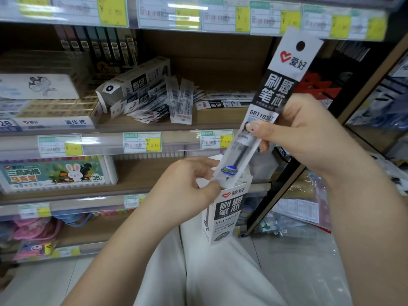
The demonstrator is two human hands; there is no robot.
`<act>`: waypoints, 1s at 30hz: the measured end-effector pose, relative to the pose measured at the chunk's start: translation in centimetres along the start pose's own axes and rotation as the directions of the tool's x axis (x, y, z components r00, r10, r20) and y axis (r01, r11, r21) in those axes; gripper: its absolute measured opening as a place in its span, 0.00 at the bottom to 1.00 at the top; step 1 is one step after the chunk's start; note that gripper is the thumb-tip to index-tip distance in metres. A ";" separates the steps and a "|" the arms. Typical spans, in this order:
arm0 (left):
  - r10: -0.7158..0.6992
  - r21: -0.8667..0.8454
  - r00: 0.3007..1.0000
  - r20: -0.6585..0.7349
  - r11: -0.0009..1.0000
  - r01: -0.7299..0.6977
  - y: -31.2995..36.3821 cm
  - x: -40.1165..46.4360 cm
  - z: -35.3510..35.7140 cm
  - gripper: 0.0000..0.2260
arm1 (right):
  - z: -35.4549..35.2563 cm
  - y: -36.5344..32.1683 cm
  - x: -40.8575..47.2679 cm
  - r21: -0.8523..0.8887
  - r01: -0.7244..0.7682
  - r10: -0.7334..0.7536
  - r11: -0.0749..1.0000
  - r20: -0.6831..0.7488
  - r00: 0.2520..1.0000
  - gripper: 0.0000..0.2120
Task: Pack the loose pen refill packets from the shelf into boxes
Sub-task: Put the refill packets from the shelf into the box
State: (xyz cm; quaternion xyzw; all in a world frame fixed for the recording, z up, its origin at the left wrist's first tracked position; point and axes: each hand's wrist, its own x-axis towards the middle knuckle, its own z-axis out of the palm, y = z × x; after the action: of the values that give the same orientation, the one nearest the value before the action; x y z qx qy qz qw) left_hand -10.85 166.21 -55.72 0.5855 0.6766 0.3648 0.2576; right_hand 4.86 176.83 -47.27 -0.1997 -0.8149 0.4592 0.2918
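The right hand (295, 129) pinches 1 refill packet (268, 102) at mid-length, its long axis tilted steeply, hang-hole end up and to the right, lower tip already inside the open mouth of the box (225, 215). The left hand (187, 184) grips that upright box at its top rim, holding a flap aside. Behind, the loose packets (167, 104) lie fanned near the shelf's (154, 125) front edge beside a tipped box (136, 80), bare shelf to their right.

single head-worn view, looking forward and down, close on both hands; shelf (154, 125) lies well beyond the fingers (254, 127)
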 end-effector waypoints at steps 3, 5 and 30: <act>-0.002 0.001 1.000 0.007 1.000 0.002 -0.1 0.1 0.1 0.13 | -0.2 0.0 0.1 -0.024 -0.008 0.009 1.000 0.017 1.000 0.02; 0.002 -0.004 1.000 0.009 1.000 -0.002 -0.1 0.1 0.1 0.13 | -0.4 -0.1 0.3 -0.041 -0.010 0.011 0.999 0.027 1.000 0.03; 0.008 0.013 1.000 -0.012 1.000 -0.008 0.7 -0.2 -0.2 0.13 | 2.6 0.6 0.0 -0.382 -0.108 0.208 0.918 0.230 0.951 0.03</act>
State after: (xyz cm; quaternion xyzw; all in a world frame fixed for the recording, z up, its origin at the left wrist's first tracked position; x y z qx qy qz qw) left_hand -10.54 166.02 -55.03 0.5878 0.6780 0.3650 0.2483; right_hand 3.18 175.50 -48.80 -0.2526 -0.8986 0.3447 0.0991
